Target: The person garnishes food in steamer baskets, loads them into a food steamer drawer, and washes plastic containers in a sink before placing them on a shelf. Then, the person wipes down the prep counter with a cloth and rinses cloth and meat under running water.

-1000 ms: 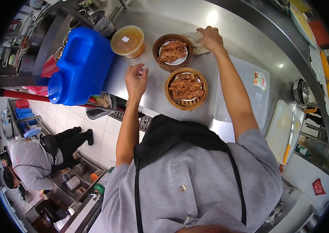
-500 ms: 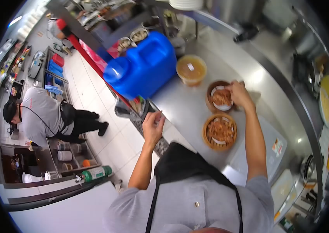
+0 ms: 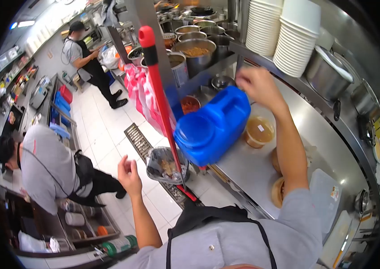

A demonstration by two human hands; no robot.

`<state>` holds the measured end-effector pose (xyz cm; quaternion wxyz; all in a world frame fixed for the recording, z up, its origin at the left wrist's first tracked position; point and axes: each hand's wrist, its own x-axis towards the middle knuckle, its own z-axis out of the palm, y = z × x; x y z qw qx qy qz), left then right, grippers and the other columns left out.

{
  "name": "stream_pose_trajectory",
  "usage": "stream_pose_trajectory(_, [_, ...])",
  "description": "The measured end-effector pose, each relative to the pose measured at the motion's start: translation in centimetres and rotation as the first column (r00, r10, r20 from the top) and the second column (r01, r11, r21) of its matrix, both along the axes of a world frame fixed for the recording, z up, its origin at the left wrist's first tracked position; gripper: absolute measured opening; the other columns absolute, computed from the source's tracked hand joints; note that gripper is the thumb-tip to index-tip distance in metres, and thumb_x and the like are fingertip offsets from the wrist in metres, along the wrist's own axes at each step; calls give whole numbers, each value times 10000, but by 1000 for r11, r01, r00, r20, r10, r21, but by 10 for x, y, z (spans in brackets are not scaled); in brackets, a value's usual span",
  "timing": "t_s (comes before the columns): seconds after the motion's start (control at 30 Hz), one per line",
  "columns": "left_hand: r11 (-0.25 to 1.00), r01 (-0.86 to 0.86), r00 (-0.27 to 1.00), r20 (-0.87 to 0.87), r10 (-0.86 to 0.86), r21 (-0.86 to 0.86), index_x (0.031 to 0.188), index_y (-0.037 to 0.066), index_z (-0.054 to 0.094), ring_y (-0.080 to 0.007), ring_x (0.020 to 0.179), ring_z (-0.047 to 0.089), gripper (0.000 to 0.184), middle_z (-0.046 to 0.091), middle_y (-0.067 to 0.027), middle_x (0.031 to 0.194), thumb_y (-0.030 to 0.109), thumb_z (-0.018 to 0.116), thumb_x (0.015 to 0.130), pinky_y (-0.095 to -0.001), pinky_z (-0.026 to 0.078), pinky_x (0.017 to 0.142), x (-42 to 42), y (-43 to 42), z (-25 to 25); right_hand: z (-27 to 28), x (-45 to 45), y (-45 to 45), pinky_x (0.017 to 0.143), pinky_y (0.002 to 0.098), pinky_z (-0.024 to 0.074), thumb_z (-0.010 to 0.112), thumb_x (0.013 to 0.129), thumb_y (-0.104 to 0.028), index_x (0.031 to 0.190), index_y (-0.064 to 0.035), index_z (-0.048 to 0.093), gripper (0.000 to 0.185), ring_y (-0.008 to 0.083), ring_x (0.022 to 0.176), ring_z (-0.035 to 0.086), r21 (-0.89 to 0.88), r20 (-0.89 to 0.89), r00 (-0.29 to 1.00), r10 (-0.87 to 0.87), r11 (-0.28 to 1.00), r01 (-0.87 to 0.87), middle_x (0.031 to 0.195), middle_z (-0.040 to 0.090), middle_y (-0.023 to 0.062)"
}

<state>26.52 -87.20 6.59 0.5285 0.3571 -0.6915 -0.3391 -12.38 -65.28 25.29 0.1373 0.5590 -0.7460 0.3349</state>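
Note:
My right hand [image 3: 257, 87] is raised over the far end of a blue plastic jug [image 3: 214, 123], near a small metal bowl [image 3: 222, 82]. Its fingers are curled together and point down; whatever they may hold is hidden. My left hand [image 3: 130, 175] hangs in the air over the floor, holding nothing, with its fingers loosely bent and apart. Beside the jug stands a clear tub of brown liquid [image 3: 260, 130] with a white label. My right forearm partly covers two round bamboo steamers, the nearer steamer [image 3: 277, 192] and the farther steamer [image 3: 275, 160].
A red pole [image 3: 157, 85] leans beside the jug, above a lined trash bin [image 3: 167, 165]. Pots of food [image 3: 194, 48] sit beyond the shelf post. White container stacks [image 3: 298, 38] stand on the shelf. Two co-workers, one bent over [image 3: 51, 161] and one standing [image 3: 93, 62], are at left.
My right hand has left the meat in the farther steamer and moved up beyond the jug. My left hand has shifted left. The view has turned, bringing the standing co-worker into sight.

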Motion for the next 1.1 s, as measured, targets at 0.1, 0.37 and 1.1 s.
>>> stream_pose_trajectory(0.1, [994,-67,925,380,28,91,1118,6,608,-133,670,544,317,595,-65,749,137,689,841,-273,443,607,41,-42,-65,54,-54,-99,745,449,513,614,779,-127,868,-34,674,142,390,849,635,30,-193,953,-233,970,243,877,661,210])
stream_pose_trajectory(0.37, [881,-148,635,726,-264,450,1079,57,645,-339,808,670,450,681,-198,828,353,749,758,-415,519,747,132,1,-256,48,-252,-286,787,447,534,648,740,-120,977,-57,690,249,324,960,665,365,-317,860,-399,786,499,1039,676,178])
stream_pose_trajectory(1.1, [468,-310,906,406,-118,828,1045,22,626,-153,503,582,227,610,-79,710,181,615,883,-265,429,422,101,18,-213,10,-342,-338,566,347,544,763,695,-56,899,-29,688,219,224,739,686,750,135,973,-189,661,24,813,706,93])
